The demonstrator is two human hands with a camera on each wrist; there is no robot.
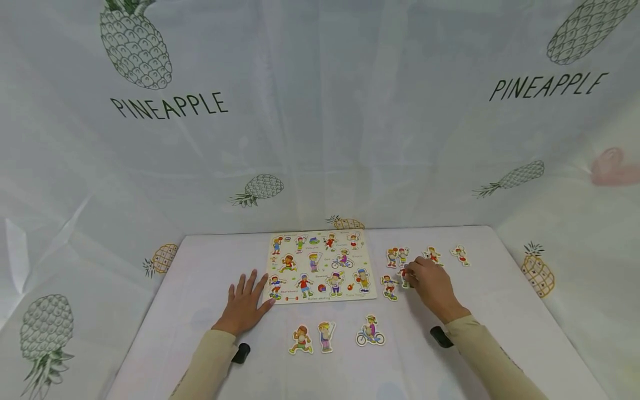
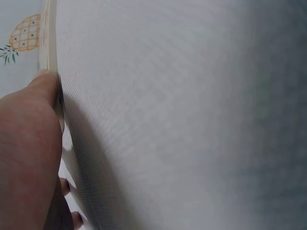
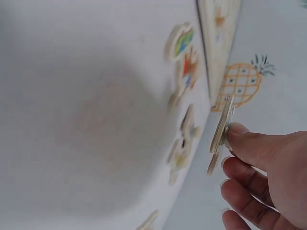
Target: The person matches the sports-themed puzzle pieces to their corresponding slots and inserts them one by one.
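My left hand (image 1: 243, 305) lies with fingers spread at the near left corner of a wooden puzzle board (image 1: 292, 286) printed with sports figures. In the left wrist view its thumb (image 2: 44, 86) touches the board's edge (image 2: 49, 33). Between thumb and fingers, my right hand (image 1: 431, 284) pinches a flat puzzle piece (image 1: 405, 276) showing a red-shirted figure, partly covered by the fingers. The right wrist view shows this piece edge-on, raised off the table. Beside it lies a skateboarder piece (image 1: 389, 288).
Behind the right hand are two touching pieces (image 1: 397, 256), a red-shirted player piece (image 1: 432, 255) and another figure piece (image 1: 460, 255). In front of the board lie a runner (image 1: 301, 339), a golfer (image 1: 326, 336) and a cyclist (image 1: 370, 331). A pineapple-printed cloth (image 1: 330, 139) hangs behind.
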